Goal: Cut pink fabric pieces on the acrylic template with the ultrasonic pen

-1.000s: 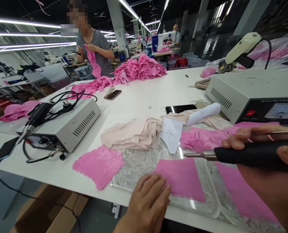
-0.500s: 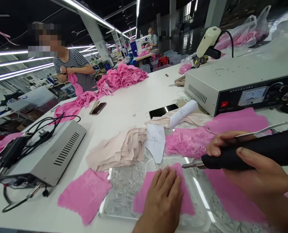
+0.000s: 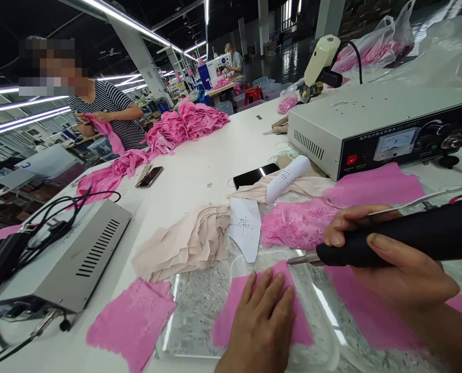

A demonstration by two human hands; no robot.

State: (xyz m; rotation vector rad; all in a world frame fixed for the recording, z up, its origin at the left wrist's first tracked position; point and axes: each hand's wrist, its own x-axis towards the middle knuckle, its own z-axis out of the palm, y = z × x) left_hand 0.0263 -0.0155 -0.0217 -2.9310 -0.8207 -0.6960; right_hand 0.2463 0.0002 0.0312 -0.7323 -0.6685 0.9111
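In the head view, the left hand [image 3: 262, 321], fingers extended and nearly together, presses flat on the pink panel [image 3: 231, 311] lying on the clear board [image 3: 192, 305], while the right hand [image 3: 390, 254], fingers curled, grips the black handpiece [image 3: 402, 233], its metal tip [image 3: 303, 258] at the panel's upper right corner.

On the worktop [image 3: 184, 173], around the paper template [image 3: 245, 228]: just left, a fabric stack [image 3: 190, 241]; just right, a fabric pile [image 3: 296, 223]; in front, a cloth piece [image 3: 225, 321] on a board [image 3: 192, 305]; behind, a phone [image 3: 250, 177]; behind and right, a boxed unit [image 3: 365, 122].
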